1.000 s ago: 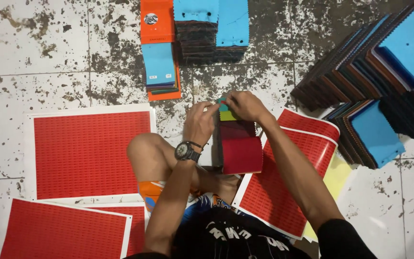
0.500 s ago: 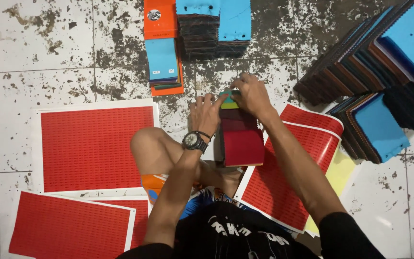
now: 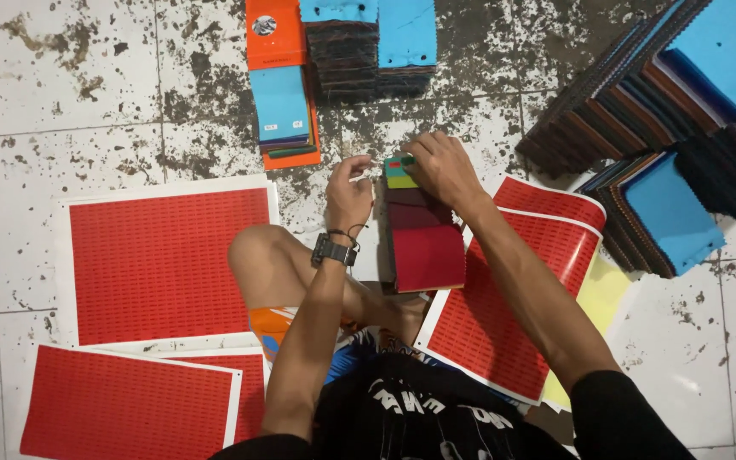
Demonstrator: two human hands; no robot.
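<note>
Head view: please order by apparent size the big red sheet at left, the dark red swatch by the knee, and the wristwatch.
1. Big red sheet
2. Dark red swatch
3. Wristwatch, on the left hand

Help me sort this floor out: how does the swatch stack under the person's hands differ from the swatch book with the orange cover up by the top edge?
The swatch stack shows dark red and maroon sheets with green at its far end; the orange-covered book shows a light blue sheet. The right hand rests on the stack's far end and the left hand is beside it; nothing touches the orange-covered book. Both lie flat on the stained tile floor, long sides running away from the person.
</note>
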